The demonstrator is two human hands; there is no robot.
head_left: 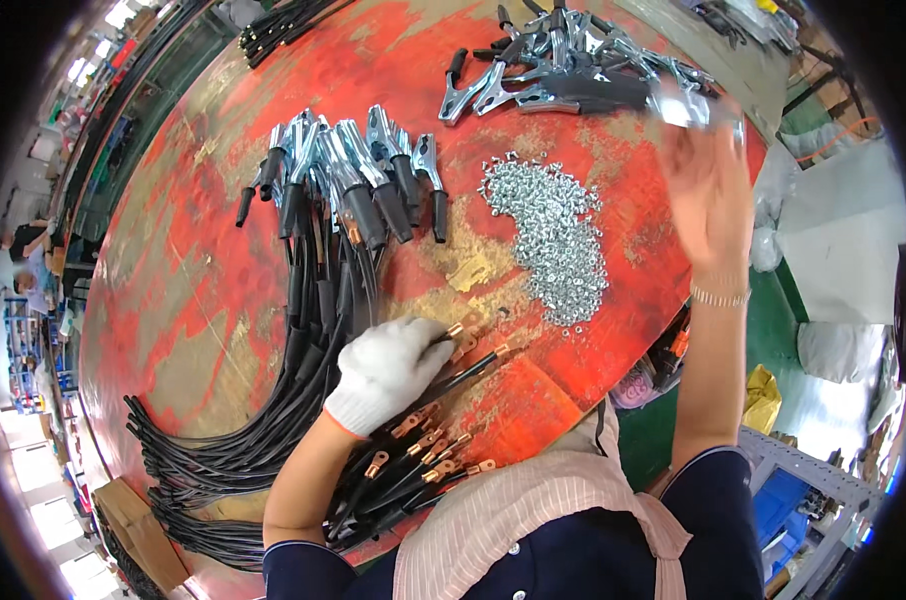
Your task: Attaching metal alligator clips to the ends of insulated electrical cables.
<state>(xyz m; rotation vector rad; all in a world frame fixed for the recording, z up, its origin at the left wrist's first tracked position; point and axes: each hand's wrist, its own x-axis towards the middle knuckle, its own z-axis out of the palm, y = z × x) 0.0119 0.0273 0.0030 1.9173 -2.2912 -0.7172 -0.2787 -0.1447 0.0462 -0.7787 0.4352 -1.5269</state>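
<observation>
My left hand [393, 365], in a white knit glove, is closed around a black cable whose copper lug [455, 330] pokes out past the fingers. Just below it lie several more black cables with copper lugs [435, 450]. My right hand [708, 185], bare and smeared by motion, is at the far right edge of the table. A shiny metal clamp [681, 106] with a black grip blurs along with its fingers. Beside it is a pile of clamps [573, 60]. Between my hands spreads a heap of small silvery nuts [563, 245].
The round red, worn table [193, 260] fills the middle. At left, a bundle of black cables [303, 370] ends in clamps [343, 170]. More cables [283, 30] lie at the far edge. A grey metal rack [823, 490] and a cardboard box [141, 530] stand beside the table.
</observation>
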